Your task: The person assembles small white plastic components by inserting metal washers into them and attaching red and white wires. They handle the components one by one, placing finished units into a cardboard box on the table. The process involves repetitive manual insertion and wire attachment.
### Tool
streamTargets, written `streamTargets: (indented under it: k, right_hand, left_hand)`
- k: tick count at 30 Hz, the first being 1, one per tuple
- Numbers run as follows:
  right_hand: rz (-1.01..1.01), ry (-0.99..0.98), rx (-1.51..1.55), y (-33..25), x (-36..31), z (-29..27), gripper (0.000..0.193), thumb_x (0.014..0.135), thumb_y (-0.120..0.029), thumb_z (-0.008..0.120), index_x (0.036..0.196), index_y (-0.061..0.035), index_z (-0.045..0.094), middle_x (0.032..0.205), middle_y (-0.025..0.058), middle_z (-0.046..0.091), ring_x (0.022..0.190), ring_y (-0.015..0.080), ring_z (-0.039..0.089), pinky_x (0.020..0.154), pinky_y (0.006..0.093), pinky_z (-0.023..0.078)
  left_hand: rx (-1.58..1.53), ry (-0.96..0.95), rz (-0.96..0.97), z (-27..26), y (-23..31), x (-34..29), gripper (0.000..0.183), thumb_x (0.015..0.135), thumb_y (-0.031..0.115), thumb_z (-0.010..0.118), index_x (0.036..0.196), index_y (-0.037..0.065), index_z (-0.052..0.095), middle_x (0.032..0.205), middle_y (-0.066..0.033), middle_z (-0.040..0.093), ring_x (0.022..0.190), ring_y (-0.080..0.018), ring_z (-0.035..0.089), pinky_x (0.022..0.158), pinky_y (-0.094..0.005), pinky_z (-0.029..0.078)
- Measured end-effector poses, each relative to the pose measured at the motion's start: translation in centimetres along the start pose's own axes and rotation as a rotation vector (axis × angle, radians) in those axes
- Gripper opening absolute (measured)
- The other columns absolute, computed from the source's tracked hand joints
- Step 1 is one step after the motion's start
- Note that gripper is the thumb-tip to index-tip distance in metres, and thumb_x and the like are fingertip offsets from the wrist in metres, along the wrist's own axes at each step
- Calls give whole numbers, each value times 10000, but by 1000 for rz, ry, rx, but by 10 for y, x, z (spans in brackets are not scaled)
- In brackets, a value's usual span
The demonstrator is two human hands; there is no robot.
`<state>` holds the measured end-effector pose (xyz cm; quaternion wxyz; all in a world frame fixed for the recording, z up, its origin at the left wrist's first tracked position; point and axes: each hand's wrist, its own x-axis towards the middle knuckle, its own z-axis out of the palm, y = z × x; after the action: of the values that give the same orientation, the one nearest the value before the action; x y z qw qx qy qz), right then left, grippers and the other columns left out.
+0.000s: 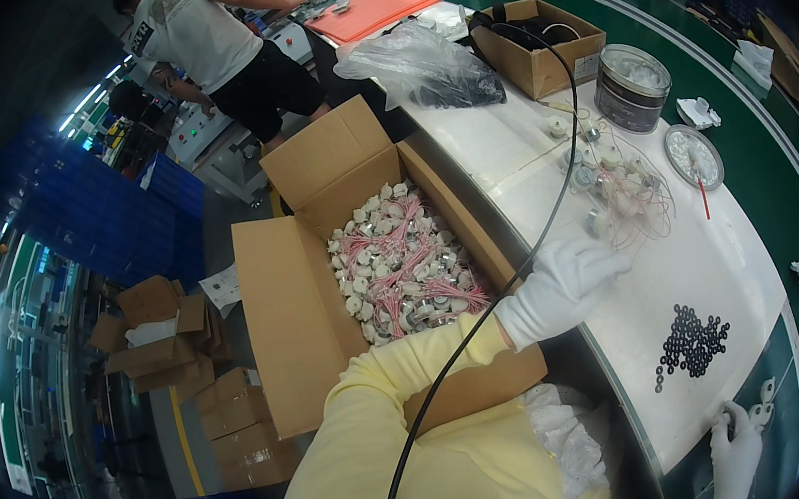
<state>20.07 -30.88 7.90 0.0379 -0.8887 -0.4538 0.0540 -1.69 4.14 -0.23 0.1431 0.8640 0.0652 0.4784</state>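
Observation:
My left hand [567, 288], in a white glove, reaches over the table's left edge with its fingers stretched out and nothing seen in them. Just beyond its fingertips lies a loose cluster of small round motors with thin pink wires [622, 189]. My right hand [736, 458], also gloved in white, is at the lower right with its fingers curled together. What it holds, if anything, I cannot make out. Beside it are white plastic parts [762, 406]. A pile of small black rings [692, 343] lies on the white table surface [625, 352] between my hands.
An open carton [284, 310] full of wired motors [396, 264] stands left of the table. A black cable [540, 240] crosses the view. Farther back are a metal tin [631, 94], a round lid [694, 158], a plastic bag [428, 61] and a small carton [541, 64]. A person [203, 46] stands beyond.

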Motion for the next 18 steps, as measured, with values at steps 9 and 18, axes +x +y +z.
streamTargets:
  k: [9, 18]
  right_hand:
    - [291, 122, 193, 43, 2, 36, 325, 987, -219, 689, 1211, 16, 699, 1014, 213, 733, 948, 334, 699, 854, 422, 537]
    - [-67, 11, -350, -10, -15, -20, 384, 957, -515, 691, 1196, -221, 750, 1308, 236, 666, 940, 419, 726, 780, 484, 605]
  left_hand:
    - [-7, -138, -100, -14, 3, 7, 537, 774, 79, 764, 1299, 50, 654, 1034, -89, 713, 916, -299, 695, 787, -446, 551]
    - [-50, -200, -91, -23, 0, -6, 549, 848, 126, 734, 1377, 34, 620, 1098, -120, 699, 996, -308, 678, 881, -442, 535]
